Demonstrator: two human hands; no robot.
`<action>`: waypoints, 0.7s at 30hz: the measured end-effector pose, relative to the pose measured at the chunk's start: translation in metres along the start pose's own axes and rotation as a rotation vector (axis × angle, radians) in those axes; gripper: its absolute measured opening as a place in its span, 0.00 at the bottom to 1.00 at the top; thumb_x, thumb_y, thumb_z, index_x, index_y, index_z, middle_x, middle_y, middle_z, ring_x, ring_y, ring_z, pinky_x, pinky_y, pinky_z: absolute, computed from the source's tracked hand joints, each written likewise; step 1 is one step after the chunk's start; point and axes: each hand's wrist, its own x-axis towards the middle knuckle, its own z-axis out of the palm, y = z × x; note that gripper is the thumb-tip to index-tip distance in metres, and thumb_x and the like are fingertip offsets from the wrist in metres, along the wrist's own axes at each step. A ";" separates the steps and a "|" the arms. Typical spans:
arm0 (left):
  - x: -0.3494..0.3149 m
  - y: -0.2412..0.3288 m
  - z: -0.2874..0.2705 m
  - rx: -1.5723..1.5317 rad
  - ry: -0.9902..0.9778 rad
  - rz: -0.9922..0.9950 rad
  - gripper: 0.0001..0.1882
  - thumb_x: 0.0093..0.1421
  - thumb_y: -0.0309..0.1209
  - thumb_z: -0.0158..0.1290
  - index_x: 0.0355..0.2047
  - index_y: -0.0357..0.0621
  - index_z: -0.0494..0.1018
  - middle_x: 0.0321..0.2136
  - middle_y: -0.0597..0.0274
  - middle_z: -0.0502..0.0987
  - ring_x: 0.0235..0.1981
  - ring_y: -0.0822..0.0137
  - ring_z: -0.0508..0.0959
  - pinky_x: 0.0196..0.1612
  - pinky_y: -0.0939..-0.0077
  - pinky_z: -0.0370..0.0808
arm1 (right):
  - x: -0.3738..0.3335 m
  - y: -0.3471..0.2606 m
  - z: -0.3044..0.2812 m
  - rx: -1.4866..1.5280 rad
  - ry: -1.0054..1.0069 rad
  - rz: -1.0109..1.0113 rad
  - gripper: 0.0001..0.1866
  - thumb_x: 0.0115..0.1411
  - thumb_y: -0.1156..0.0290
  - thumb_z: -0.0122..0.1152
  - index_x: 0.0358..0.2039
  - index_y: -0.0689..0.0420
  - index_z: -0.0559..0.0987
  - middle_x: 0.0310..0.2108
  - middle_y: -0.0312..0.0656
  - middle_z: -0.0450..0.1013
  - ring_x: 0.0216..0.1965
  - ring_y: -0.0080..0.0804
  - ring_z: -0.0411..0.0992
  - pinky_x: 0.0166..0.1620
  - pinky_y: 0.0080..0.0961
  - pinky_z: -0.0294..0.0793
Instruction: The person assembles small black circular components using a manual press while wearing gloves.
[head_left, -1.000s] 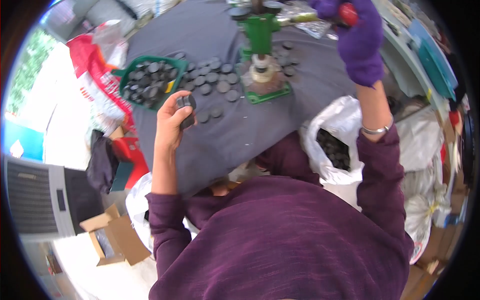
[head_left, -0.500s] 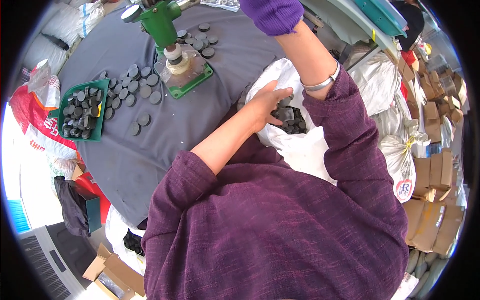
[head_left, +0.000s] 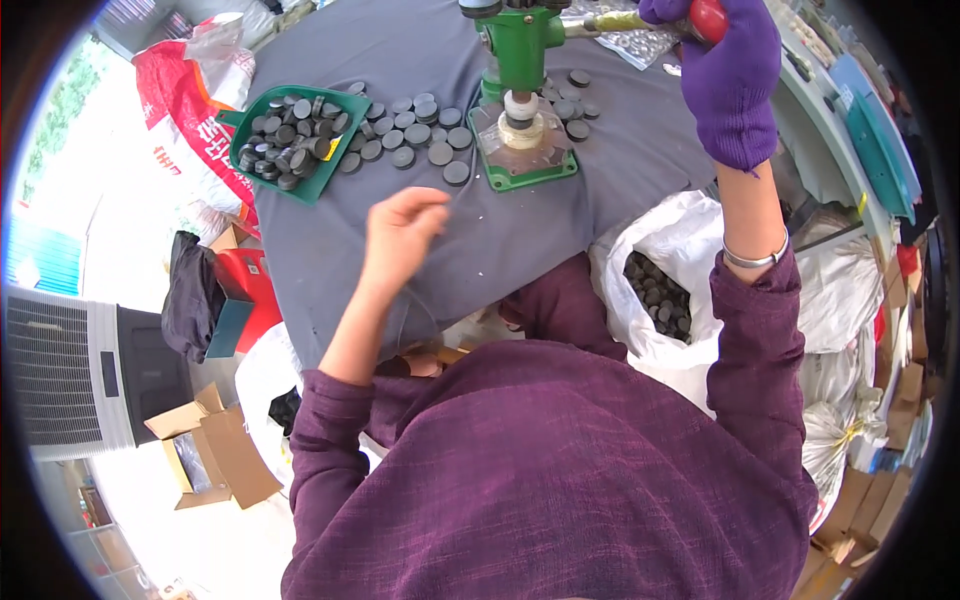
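Moved: bare left hand (head_left: pixel 402 232) withdrawn from white plastic sack (head_left: pixel 668 262) to grey cloth-covered table (head_left: pixel 560 225).
Left hand: fingers loosely curled, nothing seen held.
Right hand: purple-gloved right hand (head_left: pixel 733 82) closed around red-knobbed press lever (head_left: pixel 640 18).

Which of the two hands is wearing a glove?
The right hand, raised at the green press's lever, wears a purple knit glove. The left hand over the grey table is bare.

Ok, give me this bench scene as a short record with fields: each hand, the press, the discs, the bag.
left hand: bare, fingers curled, over the grey cloth, near loose discs
right hand: purple glove, gripping the red-tipped lever
press: green, upright on the table
discs: dark, round, spread beside the green tray
bag: white, open, holding more discs
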 end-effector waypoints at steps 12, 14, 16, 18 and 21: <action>0.048 -0.011 0.015 1.071 0.168 0.458 0.16 0.48 0.34 0.61 0.38 0.44 0.76 0.33 0.57 0.76 0.40 0.56 0.75 0.41 0.62 0.72 | 0.003 0.008 -0.003 0.017 -0.026 -0.035 0.21 0.67 0.61 0.38 0.39 0.66 0.75 0.19 0.38 0.68 0.21 0.25 0.67 0.36 0.25 0.72; 0.052 -0.012 0.021 1.177 0.165 0.397 0.16 0.48 0.35 0.61 0.37 0.44 0.76 0.34 0.57 0.75 0.40 0.56 0.74 0.41 0.61 0.72 | 0.006 0.005 0.001 0.030 -0.070 -0.032 0.21 0.66 0.61 0.38 0.39 0.66 0.75 0.19 0.37 0.68 0.22 0.25 0.67 0.35 0.25 0.72; 0.055 -0.014 0.027 1.224 0.144 0.388 0.18 0.47 0.36 0.61 0.37 0.42 0.75 0.33 0.55 0.75 0.39 0.54 0.74 0.42 0.61 0.73 | 0.003 -0.005 0.002 0.011 -0.017 0.024 0.20 0.66 0.63 0.40 0.40 0.67 0.75 0.20 0.38 0.69 0.23 0.25 0.68 0.34 0.24 0.72; 0.057 -0.014 0.030 1.210 0.153 0.407 0.16 0.47 0.35 0.61 0.35 0.41 0.74 0.33 0.55 0.75 0.40 0.54 0.74 0.42 0.60 0.73 | 0.006 -0.005 -0.011 -0.051 -0.083 0.129 0.24 0.68 0.65 0.33 0.48 0.72 0.73 0.23 0.36 0.65 0.29 0.28 0.68 0.51 0.39 0.72; 0.055 -0.018 0.027 1.099 0.220 0.430 0.17 0.45 0.31 0.60 0.37 0.40 0.75 0.31 0.55 0.75 0.38 0.55 0.75 0.41 0.63 0.73 | 0.021 -0.013 -0.001 -0.054 -0.098 0.204 0.22 0.67 0.68 0.35 0.47 0.70 0.73 0.23 0.36 0.65 0.30 0.28 0.69 0.50 0.38 0.74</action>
